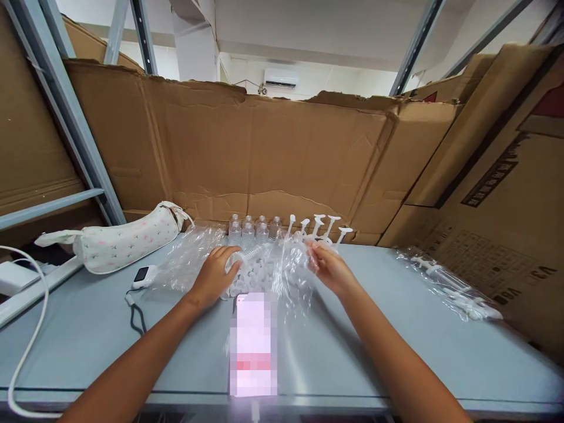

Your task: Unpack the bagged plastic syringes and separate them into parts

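My left hand rests with curled fingers on a clear plastic bag full of small white plastic parts in the middle of the grey table. My right hand pinches the crinkled film on the bag's right side. Just behind the bag stand several small clear bottles and a row of white pump stems, against the cardboard wall.
A phone lies on the table between my forearms. A floral pouch and a small white device with a black cord sit at left, a white cable farther left. Another bag of white parts lies at right. Cardboard sheets wall the table.
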{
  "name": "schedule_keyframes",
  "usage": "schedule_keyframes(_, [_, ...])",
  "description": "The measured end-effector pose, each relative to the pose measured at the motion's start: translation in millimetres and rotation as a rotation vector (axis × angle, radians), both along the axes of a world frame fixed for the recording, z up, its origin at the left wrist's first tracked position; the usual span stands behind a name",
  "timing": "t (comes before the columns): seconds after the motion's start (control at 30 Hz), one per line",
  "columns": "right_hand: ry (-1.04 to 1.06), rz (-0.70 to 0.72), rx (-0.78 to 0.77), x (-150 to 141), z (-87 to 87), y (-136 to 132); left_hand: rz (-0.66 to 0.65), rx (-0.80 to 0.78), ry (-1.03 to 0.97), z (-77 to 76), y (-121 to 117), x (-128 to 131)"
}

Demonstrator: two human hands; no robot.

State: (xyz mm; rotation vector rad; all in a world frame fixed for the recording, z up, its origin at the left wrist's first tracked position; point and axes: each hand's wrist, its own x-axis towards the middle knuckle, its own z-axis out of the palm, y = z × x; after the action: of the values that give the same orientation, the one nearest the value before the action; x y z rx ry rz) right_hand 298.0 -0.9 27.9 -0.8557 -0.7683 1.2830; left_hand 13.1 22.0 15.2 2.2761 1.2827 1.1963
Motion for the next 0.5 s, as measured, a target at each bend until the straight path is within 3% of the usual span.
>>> schedule_keyframes(0.17, [0.02,0.172,-0.231,-26.8,-6.7,-5.5,-0.368,-0.448,-0.381,8.2,-15.2,11.3])
schedule_keyframes(0.23, [0.003,0.266,-0.233,-35.7,-8.6,-8.7,-0.496,-0.598,-0.442,10.6,-22.1,16.1])
schedule_keyframes(0.33, [-0.109,0.358,-0.127,-44.3,-11.7,-13.1,-0.554,-0.691,-0.463,11.3,-28.3,20.3])
schedule_keyframes(0.5, [-0.462,0.066,0.143,-45.8,-14.5,-15.2,-0.499,-0.697,-0.479,6.8,-25.1,19.2])
